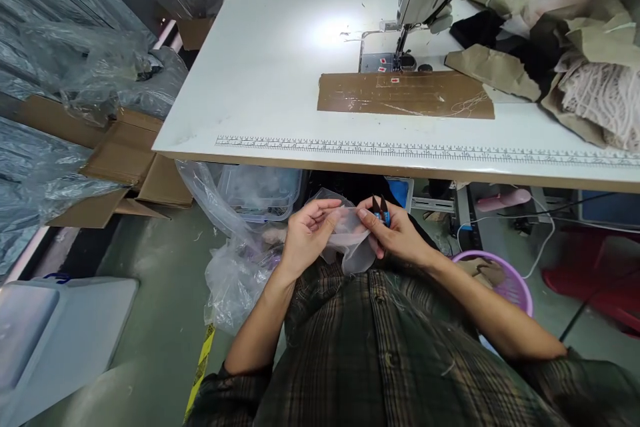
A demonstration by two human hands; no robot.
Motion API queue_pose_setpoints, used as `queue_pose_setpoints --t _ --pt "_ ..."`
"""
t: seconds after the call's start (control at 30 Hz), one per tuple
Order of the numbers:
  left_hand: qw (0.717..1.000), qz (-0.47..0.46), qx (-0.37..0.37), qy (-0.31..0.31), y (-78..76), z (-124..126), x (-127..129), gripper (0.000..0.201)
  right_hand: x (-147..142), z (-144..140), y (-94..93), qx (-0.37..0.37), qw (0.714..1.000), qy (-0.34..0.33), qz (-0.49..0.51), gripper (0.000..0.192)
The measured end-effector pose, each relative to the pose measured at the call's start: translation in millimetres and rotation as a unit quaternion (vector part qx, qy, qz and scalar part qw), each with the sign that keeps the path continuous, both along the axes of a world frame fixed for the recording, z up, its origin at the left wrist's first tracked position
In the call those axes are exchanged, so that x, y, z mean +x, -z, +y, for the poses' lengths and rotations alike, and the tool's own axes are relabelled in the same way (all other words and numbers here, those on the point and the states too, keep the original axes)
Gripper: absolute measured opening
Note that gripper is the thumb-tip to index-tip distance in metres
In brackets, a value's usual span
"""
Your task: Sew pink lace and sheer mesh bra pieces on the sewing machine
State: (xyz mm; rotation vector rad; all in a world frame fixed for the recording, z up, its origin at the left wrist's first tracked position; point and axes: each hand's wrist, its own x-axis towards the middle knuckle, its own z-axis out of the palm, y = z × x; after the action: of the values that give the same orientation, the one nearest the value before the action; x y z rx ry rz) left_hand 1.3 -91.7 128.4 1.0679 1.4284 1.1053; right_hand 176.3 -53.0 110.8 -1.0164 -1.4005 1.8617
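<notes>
Though crumpled, probably one translucent sheet point(352, 241)

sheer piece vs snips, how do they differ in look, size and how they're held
Look: the sheer piece is pale and see-through, while the snips have dark blades and blue on the handles.
Size: the sheer piece spreads wider than the small snips.
Hold: the left hand and right hand both grip the sheer piece; only the right holds the snips.
Shared: both are in the right hand.
</notes>
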Motion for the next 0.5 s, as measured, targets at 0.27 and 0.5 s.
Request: queue_pose_setpoints --t 0.27,0.5 --pt "0.996 -0.055 -0.072 0.025 -7.7 10.6 -18.2 0.035 3.0 7.3 4.1 0.017 0.999 0.002 -0.029 0.044" --pt "0.988 -0.039 -0.12 0.092 -11.1 14.5 -21.9 0.038 4.2 7.0 3.2 0.003 1.0 0.001 -0.028 0.044"
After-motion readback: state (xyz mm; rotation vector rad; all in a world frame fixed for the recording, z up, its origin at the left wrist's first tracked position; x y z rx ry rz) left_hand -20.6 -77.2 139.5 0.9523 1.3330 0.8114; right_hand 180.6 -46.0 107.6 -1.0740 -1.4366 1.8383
